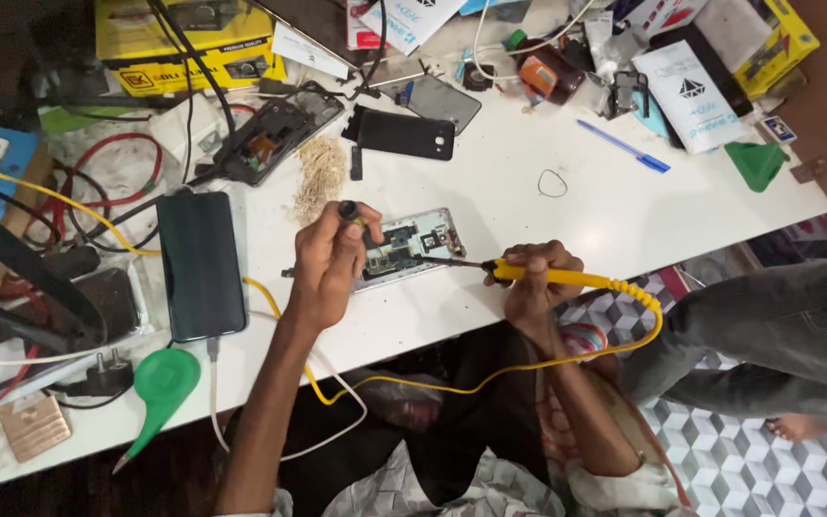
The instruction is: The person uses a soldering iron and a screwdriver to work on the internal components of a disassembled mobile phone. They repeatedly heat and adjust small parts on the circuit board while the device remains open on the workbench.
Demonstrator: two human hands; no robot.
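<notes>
**At the opened phone: iron and steadying tool in position**

Near the front edge of the white table (528, 220), the opened phone (412, 245) lies with its circuit board facing up. Its long axis runs left to right, tilted slightly upward toward the right. All positions below are given relative to this phone.

1. Right hand (531, 278): my grip is closed around the yellow handle of the soldering iron (547, 277). This hand sits just right of the phone. The iron's long axis runs roughly level, in line with the phone's length. Its dark tip points left and reaches the phone's right-hand portion; I cannot tell whether it touches the board.

2. Left hand (329, 263): my grip is closed on a small dark-tipped tool (349, 213), held over the phone's left end. The hand overlaps that end, so it is the nearer of the two. The tool's working end is hidden behind my fingers.

3. Cord: the iron's yellow cable (624, 340) loops down off the table right of the phone, then runs back toward the left beneath it.

4. Surroundings: a dark smartphone (201, 263) lies face up well left of the phone. A black back cover (404, 134) lies beyond it. A green plastic opening tool (160, 383) rests left and nearer the table edge. A blue pen (622, 146) lies beyond and to the right.
</notes>
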